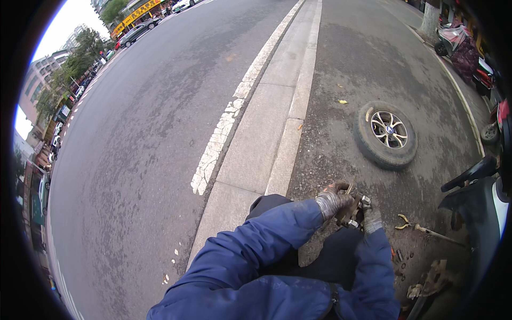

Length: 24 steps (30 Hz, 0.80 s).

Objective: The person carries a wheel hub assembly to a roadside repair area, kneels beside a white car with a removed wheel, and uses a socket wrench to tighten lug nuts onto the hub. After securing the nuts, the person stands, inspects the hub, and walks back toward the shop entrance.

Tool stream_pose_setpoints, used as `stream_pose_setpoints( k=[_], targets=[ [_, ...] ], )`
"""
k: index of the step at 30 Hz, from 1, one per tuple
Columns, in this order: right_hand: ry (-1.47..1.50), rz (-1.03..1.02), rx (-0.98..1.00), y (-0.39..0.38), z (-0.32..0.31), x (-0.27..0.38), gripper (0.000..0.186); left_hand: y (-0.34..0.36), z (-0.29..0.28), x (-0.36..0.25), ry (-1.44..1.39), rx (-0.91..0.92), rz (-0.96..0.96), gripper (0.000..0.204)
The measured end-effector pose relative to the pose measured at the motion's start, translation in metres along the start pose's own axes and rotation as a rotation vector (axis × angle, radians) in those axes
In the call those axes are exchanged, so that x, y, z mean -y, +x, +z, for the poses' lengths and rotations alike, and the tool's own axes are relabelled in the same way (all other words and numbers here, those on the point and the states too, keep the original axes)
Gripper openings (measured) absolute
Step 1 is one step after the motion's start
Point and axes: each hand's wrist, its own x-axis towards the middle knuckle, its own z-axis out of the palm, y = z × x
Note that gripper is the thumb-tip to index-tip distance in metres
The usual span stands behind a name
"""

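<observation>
In front of my knees, both hands grip a dirty metal part (pixel 349 211) that looks like a brake caliper, with shiny bolt-like ends. My left hand (pixel 334 199), in a worn grey glove, is closed round its left and upper side. On its right side my right hand (pixel 372 217), also gloved, is closed against it; most of those fingers are hidden. Pliers with yellow handles (pixel 403 222) lie on the ground to the right. Beside them is a long rod-like tool (pixel 441 236). Small loose parts (pixel 399 255) are scattered near my right forearm.
A wheel with its tyre (pixel 386 134) lies flat ahead to the right. At the right edge stands part of a vehicle (pixel 474 213). Another rusty metal piece (pixel 434 277) is at the lower right. A stone kerb strip (pixel 256 144) runs along my left, beside the road (pixel 138 144).
</observation>
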Motion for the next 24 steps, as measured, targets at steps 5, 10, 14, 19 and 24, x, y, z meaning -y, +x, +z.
stream_pose_setpoints(
  k=[5,10,14,19,24],
  targets=[
    [-0.067,0.076,-0.015,0.001,0.003,-0.004,0.031,0.002,-0.004,0.002,-0.077,0.008,0.027,0.055],
    [-0.089,-0.165,-0.016,0.0,0.008,0.002,0.019,0.003,-0.01,0.006,-0.037,0.005,0.029,0.056],
    [-0.108,0.007,-0.1,0.002,0.012,0.002,0.016,0.005,-0.006,0.008,-0.029,0.03,0.089,0.054],
    [-0.11,0.095,-0.113,0.005,0.009,-0.005,0.016,0.005,-0.004,0.007,-0.097,0.032,0.001,0.055],
    [-0.205,-0.12,-0.015,0.0,0.005,0.007,0.026,0.005,-0.004,0.007,-0.088,0.012,0.035,0.058]
  ],
)
